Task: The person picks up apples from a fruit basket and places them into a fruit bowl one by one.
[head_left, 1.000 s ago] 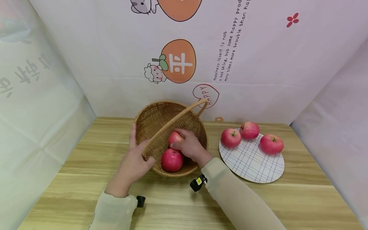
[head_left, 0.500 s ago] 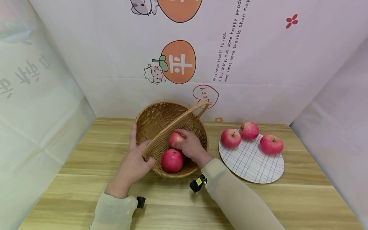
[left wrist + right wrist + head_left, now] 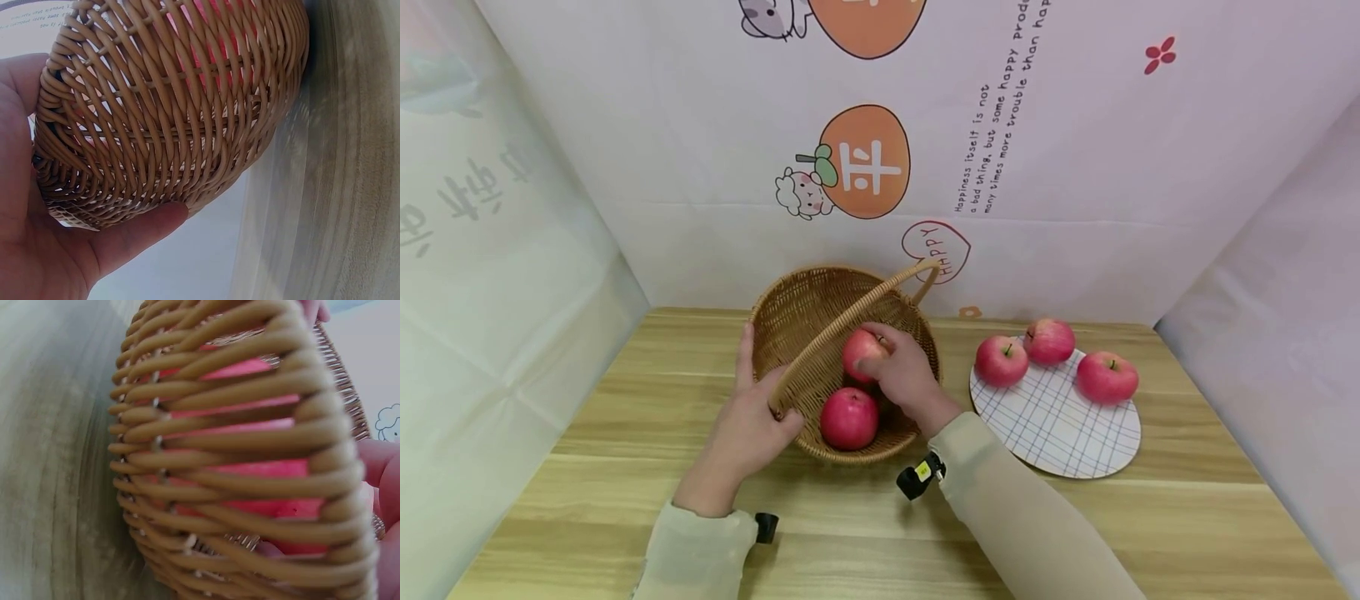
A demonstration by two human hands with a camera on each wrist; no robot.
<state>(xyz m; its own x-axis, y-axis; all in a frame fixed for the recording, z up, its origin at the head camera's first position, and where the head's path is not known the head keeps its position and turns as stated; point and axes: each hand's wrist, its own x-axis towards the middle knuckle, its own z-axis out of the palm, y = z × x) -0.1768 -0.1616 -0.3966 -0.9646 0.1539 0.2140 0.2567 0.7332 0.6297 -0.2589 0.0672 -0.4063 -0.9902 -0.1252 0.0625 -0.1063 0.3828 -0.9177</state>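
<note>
A woven wicker basket [image 3: 790,312] with an arched handle [image 3: 842,321] stands tilted toward me on the wooden table. My left hand [image 3: 748,429] grips its left rim at the handle's foot, one finger stretched along the outside; in the left wrist view that hand [image 3: 37,225] lies against the weave. Inside the basket, my right hand [image 3: 910,379] holds a red apple [image 3: 857,350] between thumb and fingers. A second red apple [image 3: 849,419] lies just in front of it. The right wrist view looks through the basket's wall [image 3: 237,444], with red showing between the strands.
To the right lies an oval white mat [image 3: 1060,433] with a blue grid pattern. Three apples rest at its far side: a left one [image 3: 1002,362], a middle one [image 3: 1050,341] and a right one [image 3: 1107,377]. Printed white cloth [image 3: 1060,267] hangs behind the table.
My right hand has raised the apple slightly and shifted it a little away from the second apple, opening a gap between them. The left hand and the basket stay nearly where they were.
</note>
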